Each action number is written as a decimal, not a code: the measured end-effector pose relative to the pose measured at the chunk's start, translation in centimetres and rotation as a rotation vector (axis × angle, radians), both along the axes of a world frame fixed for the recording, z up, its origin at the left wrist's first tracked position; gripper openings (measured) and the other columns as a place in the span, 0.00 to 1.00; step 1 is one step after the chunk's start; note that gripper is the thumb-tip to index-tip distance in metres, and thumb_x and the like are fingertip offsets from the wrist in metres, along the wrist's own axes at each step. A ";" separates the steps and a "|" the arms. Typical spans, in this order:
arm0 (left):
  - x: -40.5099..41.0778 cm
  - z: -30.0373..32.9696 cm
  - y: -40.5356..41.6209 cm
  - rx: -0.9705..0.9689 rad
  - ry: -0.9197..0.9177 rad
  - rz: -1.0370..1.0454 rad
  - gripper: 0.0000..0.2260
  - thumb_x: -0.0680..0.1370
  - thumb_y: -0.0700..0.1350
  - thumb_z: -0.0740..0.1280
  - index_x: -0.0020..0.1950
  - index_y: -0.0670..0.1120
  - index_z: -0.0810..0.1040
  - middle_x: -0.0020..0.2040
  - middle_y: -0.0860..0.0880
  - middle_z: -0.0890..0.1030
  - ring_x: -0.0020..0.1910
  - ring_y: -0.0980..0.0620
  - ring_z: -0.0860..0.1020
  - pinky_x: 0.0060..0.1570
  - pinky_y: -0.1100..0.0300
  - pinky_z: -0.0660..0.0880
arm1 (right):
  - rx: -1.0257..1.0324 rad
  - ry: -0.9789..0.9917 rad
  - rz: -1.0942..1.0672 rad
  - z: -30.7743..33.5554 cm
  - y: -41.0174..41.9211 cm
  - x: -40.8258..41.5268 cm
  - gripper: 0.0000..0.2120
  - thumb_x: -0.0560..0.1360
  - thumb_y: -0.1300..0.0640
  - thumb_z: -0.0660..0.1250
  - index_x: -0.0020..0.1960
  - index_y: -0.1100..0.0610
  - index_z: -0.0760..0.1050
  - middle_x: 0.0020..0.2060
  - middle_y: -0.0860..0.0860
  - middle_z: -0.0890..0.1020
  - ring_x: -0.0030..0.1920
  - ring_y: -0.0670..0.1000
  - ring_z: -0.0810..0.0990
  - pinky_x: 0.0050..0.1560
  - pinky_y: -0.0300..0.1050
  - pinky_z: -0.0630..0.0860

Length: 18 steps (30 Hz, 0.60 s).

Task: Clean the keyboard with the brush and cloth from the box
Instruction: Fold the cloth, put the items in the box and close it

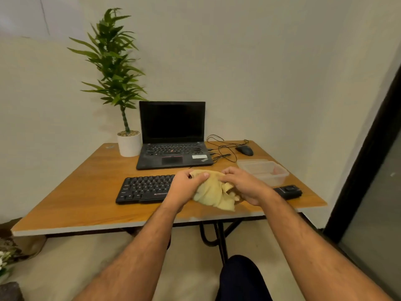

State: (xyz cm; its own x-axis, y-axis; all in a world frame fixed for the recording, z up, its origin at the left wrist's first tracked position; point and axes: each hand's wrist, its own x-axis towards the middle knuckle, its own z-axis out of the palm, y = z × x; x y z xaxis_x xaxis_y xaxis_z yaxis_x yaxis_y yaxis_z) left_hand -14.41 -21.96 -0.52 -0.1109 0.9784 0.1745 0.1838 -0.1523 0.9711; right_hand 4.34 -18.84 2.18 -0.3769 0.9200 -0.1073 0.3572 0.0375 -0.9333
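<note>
A black keyboard (144,189) lies on the wooden table (86,192) in front of me; its right part is hidden behind my hands. A crumpled yellow cloth (213,193) hangs above the keyboard's right end. My left hand (186,184) grips the cloth's upper left edge, thumb on top. My right hand (244,184) pinches its upper right part. A clear plastic box (263,171) stands open to the right, behind my right hand. A black object (288,191), perhaps the brush, lies at the table's right edge.
A black laptop (172,137) stands open behind the keyboard, screen dark. A potted plant (128,142) is left of it. A black mouse (245,150) with loose cables (221,146) lies at the back right. A dark door frame (368,148) rises on the right.
</note>
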 end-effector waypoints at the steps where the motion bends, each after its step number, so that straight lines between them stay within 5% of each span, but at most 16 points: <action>1: 1.0 -0.2 0.5 -0.016 0.001 0.021 0.07 0.78 0.48 0.71 0.51 0.45 0.83 0.47 0.46 0.85 0.49 0.47 0.84 0.49 0.51 0.82 | -0.034 -0.001 0.020 -0.2 0.0 1.4 0.09 0.79 0.51 0.66 0.56 0.54 0.74 0.43 0.51 0.81 0.38 0.49 0.80 0.32 0.45 0.76; 7: 6.8 -2.7 3.4 -0.186 0.115 0.089 0.13 0.77 0.54 0.71 0.49 0.44 0.82 0.44 0.46 0.85 0.45 0.46 0.84 0.48 0.43 0.82 | -0.053 -0.001 -0.181 -2.8 1.2 8.1 0.09 0.75 0.61 0.70 0.54 0.53 0.76 0.45 0.55 0.82 0.38 0.50 0.82 0.29 0.44 0.76; 12: 10.5 -4.6 4.6 -0.286 0.176 0.075 0.23 0.74 0.54 0.76 0.64 0.45 0.75 0.58 0.48 0.80 0.56 0.48 0.79 0.57 0.47 0.79 | -0.007 -0.069 -0.417 -4.8 3.3 11.5 0.11 0.73 0.63 0.73 0.53 0.58 0.74 0.47 0.59 0.81 0.42 0.55 0.82 0.27 0.44 0.78; 18: 12.0 -5.4 4.7 -0.172 0.583 0.171 0.25 0.77 0.49 0.73 0.71 0.47 0.71 0.46 0.53 0.80 0.46 0.52 0.78 0.45 0.60 0.75 | 0.358 -0.623 -0.485 -5.4 4.6 11.2 0.10 0.73 0.57 0.71 0.52 0.53 0.74 0.43 0.48 0.76 0.45 0.52 0.77 0.41 0.48 0.78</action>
